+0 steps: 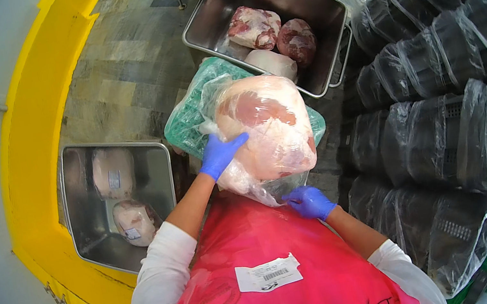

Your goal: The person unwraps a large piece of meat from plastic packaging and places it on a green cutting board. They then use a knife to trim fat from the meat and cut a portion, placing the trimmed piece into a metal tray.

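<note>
A large piece of meat [267, 121], pale fat with a pink patch, lies in clear plastic wrap in front of me. Beneath it shows a green plastic-covered surface [183, 123]. My left hand [222, 154], in a blue glove, rests against the meat's left side, thumb stretched over it and fingers spread on the wrap. Down at the near right edge, my blue-gloved right hand [309, 201] is closed on a gathered end of the plastic wrap [267, 194]. The fingertips of that hand are partly hidden.
Beyond the meat stands a metal tub [323, 14] with several meat pieces. At left, another metal tub [157, 160] holds wrapped, labelled pieces. Black crates [430, 138] wrapped in plastic are stacked at right. A yellow barrier [32, 170] runs along the left wall.
</note>
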The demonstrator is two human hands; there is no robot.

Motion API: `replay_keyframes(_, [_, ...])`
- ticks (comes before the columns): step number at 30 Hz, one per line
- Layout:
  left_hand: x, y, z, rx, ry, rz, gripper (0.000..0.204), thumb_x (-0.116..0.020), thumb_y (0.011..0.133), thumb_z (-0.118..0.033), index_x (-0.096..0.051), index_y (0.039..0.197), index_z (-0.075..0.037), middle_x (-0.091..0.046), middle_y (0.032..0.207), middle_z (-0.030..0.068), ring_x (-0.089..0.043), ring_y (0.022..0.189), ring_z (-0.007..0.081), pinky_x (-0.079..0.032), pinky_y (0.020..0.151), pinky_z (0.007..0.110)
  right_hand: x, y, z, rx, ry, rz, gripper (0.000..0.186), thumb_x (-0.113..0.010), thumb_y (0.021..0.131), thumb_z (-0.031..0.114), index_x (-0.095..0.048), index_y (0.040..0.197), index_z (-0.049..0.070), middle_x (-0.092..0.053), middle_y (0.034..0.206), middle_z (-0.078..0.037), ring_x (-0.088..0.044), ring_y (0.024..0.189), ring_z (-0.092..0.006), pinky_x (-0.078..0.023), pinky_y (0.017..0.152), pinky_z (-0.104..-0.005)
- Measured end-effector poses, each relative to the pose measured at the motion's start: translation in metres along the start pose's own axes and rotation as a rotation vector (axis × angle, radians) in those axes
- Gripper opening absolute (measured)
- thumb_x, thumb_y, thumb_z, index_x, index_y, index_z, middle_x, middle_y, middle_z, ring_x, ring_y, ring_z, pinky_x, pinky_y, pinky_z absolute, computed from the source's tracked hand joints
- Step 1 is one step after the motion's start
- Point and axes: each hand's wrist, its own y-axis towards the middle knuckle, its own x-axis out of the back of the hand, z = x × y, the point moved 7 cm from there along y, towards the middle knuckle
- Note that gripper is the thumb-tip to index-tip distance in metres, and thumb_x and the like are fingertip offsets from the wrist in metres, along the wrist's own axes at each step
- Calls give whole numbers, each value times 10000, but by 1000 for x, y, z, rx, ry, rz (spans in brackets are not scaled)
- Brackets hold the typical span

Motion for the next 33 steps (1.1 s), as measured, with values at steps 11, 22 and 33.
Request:
replay_keyframes(11, [155,32,252,350,-220,-463,386,-745,913,-275,-737,1129,45,-749,954,97,-670,804,168,-567,718,379,168,71,90,95,-163,-699,334,-796,857,154,-731,1175,76,-681,1157,-166,-650,1084,-355,-522,938,-444])
replay_keyframes(22, [11,51,108,305,-823,120,390,-581,1075,-303,-695,1249,27,-731,1126,100,-681,989,181,-560,894,366,151,131,-3,-538,94,-801,1026,-820,833,555,-411,1523,-84,-515,1497,-315,-511,1400,-417,-402,1169,-460])
replay_keyframes(33, [-42,77,99,621,-822,369,365,-541,1075,-246,-666,1289,22,-708,1177,128,-681,1023,239,-569,919,405,146,139,-55,-534,538,-673,1012,-881,801,488,-431,1515,-71,-607,1407,-281,-607,1303,-351,-477,1092,-420])
